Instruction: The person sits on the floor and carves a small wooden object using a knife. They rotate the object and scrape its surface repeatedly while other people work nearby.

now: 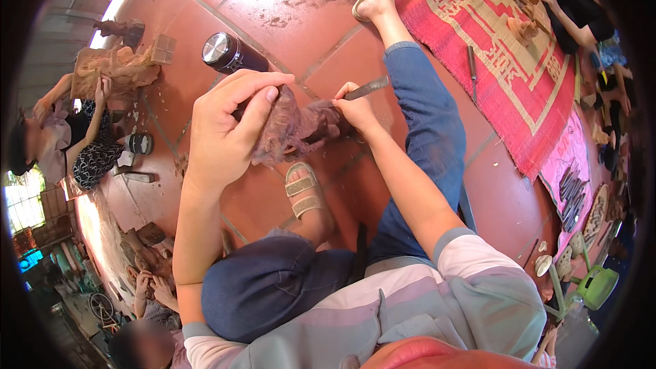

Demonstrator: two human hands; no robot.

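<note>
Both bare forearms come up from the lower edge and converge near the middle of the view. The left hand [229,123] is raised on a nearly straight arm, wrist bent forward, its fingers curled over and the thumb pressed down in a firm clasp. The right hand [355,111] sits slightly farther out, at the end of a forearm running diagonally from a striped short sleeve, its fingers pinched tightly together, knuckles up, close beside the left hand.

The person wears a striped grey-and-pink short-sleeved shirt [437,287], blue jeans [424,123] and beige strapped sandals [305,191].
</note>
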